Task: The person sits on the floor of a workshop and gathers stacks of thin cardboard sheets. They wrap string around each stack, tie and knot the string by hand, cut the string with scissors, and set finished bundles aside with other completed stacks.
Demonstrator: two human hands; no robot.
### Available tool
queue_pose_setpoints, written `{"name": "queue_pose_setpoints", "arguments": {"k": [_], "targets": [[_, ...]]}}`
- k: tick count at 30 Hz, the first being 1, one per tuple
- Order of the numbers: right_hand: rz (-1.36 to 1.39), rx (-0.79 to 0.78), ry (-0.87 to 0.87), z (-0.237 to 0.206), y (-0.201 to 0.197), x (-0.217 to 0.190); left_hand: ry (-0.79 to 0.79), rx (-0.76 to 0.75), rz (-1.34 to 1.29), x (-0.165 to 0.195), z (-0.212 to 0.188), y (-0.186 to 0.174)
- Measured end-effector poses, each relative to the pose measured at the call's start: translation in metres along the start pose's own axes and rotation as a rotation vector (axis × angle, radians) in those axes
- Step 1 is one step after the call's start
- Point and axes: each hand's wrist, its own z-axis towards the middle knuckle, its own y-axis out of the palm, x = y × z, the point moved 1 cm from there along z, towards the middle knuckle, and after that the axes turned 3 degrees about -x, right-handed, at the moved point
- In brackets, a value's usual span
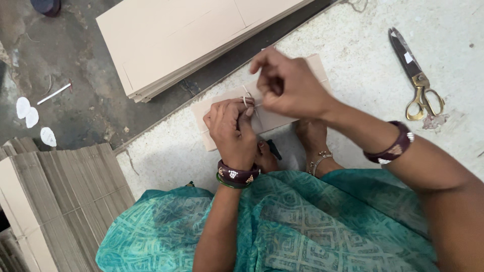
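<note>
Concrete floor bears a cardboard bundle (282, 118) beneath both hands (left (233, 132), right (290, 85)) pinching its string (247, 96).

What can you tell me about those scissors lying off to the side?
The scissors are large, with gold-coloured loop handles and long dark blades that carry a small pale patch. They lie flat and closed on the pale speckled floor, blades pointing up and left in the picture, handles toward the lower right. A small crumpled scrap sits right by the handles. Neither hand touches them; the right hand is nearest but well apart.
</note>
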Motion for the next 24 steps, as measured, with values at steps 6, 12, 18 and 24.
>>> {"name": "queue_pose_setpoints", "arguments": {"k": [6, 12, 18, 24], "targets": [[-0.281, 0.009, -0.223, -0.005, -0.004, -0.004, -0.007, -0.004, 0.002, -0.001, 0.000, -0.001], [-0.411, 0.029, -0.294, -0.005, 0.015, 0.002, -0.005, -0.006, 0.008, -0.003, -0.001, -0.001], [-0.390, -0.149, -0.348, 0.000, 0.001, -0.003, -0.019, -0.003, 0.002, -0.003, 0.001, -0.003], [-0.141, -0.269, -0.330, -0.019, -0.018, -0.001, -0.073, 0.020, 0.005, 0.001, 0.002, -0.002]]}}
